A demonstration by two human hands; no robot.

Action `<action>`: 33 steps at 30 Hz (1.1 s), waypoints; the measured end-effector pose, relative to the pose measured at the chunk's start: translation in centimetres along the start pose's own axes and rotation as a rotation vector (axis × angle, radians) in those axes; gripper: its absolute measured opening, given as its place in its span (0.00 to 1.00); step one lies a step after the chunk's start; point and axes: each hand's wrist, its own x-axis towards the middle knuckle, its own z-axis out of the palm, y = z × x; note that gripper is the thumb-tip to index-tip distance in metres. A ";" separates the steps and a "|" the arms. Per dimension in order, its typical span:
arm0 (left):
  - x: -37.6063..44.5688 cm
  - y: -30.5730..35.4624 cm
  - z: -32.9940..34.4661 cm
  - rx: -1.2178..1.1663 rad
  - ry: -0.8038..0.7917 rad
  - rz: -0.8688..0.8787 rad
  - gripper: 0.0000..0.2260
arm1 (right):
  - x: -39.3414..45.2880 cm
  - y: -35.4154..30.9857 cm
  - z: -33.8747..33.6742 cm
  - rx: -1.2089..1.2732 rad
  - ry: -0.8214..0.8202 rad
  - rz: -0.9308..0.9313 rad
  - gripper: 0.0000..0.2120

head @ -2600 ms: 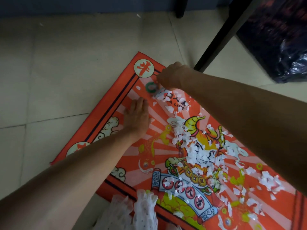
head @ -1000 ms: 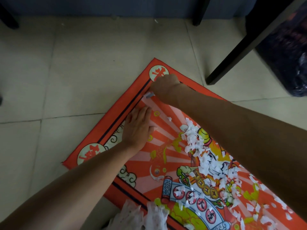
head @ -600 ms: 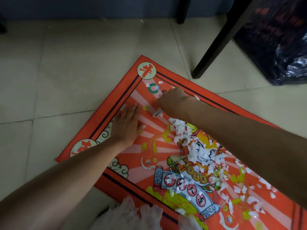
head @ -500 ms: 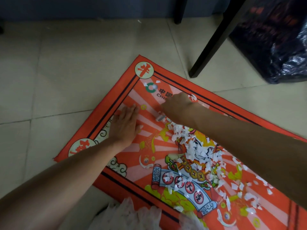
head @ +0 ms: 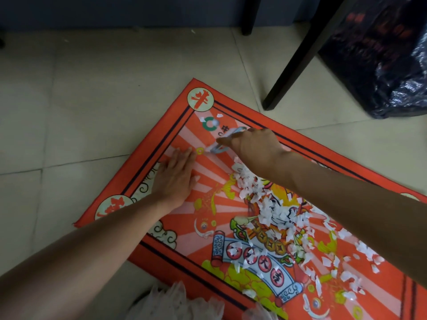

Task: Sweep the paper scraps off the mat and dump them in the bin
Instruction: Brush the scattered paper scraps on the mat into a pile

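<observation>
the printed orange mat (head: 161, 144) lies on the tiled floor with its long axis running from the far corner at 11 o'clock down to 4 o'clock. the black bin bag (head: 381, 58) sits off the mat at 1 o'clock, beyond a dark furniture leg (head: 298, 54). the white paper scraps (head: 272, 209) form a loose band along that same axis, thickest at the mat's middle and thinning toward 4 o'clock; a few strays (head: 219, 115) sit near the far corner.

the left hand (head: 176, 175) lies flat, fingers straight, pressing the mat at about 10 o'clock from the pile. the right hand (head: 251, 148) is nearer the scraps, just above the pile's upper end, curled round a small pale tool (head: 220, 145), blurred, perhaps a little brush. the pile lies toward 5 o'clock from that hand, so my judgement is that the next stroke draws along the mat's length, gathering the strays into the main heap.
</observation>
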 end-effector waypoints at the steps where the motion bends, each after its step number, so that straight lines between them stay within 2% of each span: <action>1: 0.1 -0.2 0.0 -0.002 0.005 0.001 0.29 | 0.6 -0.1 0.0 -0.004 0.018 0.010 0.39; 5: 0.6 -0.8 0.1 -0.023 0.028 0.008 0.30 | 3.5 0.0 0.5 0.017 0.050 0.031 0.43; 12: 2.2 -1.3 -0.1 -0.056 0.060 0.022 0.28 | 9.3 -0.4 -0.8 0.113 0.085 0.066 0.31; 16: 2.5 -1.3 -0.1 -0.096 0.051 0.022 0.28 | 12.3 -0.5 -2.5 0.122 0.110 0.099 0.31; 20: 2.5 -1.3 0.2 -0.077 0.071 0.017 0.28 | 14.2 -0.2 -3.0 -0.033 -0.020 0.028 0.27; 23: 2.6 -1.2 0.2 -0.063 0.055 0.010 0.28 | 14.4 0.4 -3.4 -0.078 -0.090 -0.018 0.27; 28: 2.7 -0.8 -0.2 -0.062 0.024 -0.004 0.28 | 12.5 0.5 -4.0 -0.093 -0.118 -0.045 0.24; 31: 2.9 -0.5 -0.3 -0.050 -0.009 -0.034 0.28 | 9.7 0.8 -4.0 -0.126 -0.138 -0.108 0.17; 33: 2.9 -0.3 -0.3 -0.040 -0.039 -0.055 0.29 | 7.4 0.8 -3.5 -0.161 -0.163 -0.134 0.16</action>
